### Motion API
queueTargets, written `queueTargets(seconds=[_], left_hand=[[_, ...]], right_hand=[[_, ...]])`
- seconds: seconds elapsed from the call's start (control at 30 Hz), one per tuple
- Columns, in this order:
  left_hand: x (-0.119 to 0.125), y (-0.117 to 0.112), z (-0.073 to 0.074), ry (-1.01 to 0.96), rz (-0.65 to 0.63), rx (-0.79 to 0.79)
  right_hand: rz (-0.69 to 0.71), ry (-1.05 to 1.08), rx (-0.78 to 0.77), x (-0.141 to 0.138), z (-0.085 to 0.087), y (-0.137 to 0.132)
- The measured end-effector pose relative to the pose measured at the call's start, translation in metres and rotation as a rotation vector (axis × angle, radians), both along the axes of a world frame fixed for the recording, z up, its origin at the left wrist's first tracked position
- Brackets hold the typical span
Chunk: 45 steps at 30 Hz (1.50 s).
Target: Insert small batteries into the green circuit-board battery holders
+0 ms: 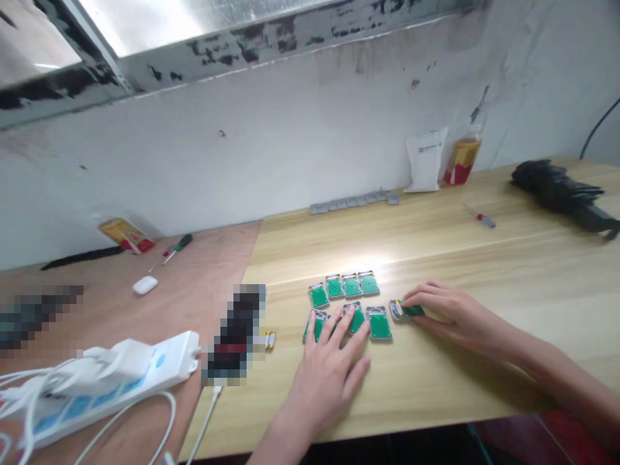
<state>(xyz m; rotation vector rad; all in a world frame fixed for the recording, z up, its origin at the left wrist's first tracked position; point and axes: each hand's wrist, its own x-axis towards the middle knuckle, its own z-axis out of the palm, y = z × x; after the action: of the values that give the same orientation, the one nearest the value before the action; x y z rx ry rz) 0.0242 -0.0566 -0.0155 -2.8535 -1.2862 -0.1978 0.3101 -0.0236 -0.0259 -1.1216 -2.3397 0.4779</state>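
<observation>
Green boards (pixel 352 285) ahead; power strip (pixel 121 378) far left.

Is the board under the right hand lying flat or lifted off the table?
Flat: the board lies level on the table, with the right hand touching it.

No legible text — label on white pouch (pixel 426 161) too blurred
</observation>
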Motion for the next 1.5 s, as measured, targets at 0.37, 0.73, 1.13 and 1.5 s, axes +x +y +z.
queueTargets(seconds=[0.37, 0.73, 1.13, 1.5], left_hand=[[0.019, -0.002, -0.002, -0.132, -0.027, 0.191], [0.087, 0.041, 0.003, -0.046, -0.328, 0.271], [0.084, 0.039, 0.020, 0.055, -0.457, 0.398], [0.074, 0.048, 0.011, -0.002, -0.496, 0.359]], right_hand=[[0.055, 0.058, -0.034, 0.005, 0.001, -0.006], [0.012, 0.064, -0.051, 0.021, -0.018, -0.018], [-0.014, 0.064, -0.002, 0.023, -0.025, -0.019], [-0.017, 0.078, 0.000, 0.022, -0.027, -0.022]])
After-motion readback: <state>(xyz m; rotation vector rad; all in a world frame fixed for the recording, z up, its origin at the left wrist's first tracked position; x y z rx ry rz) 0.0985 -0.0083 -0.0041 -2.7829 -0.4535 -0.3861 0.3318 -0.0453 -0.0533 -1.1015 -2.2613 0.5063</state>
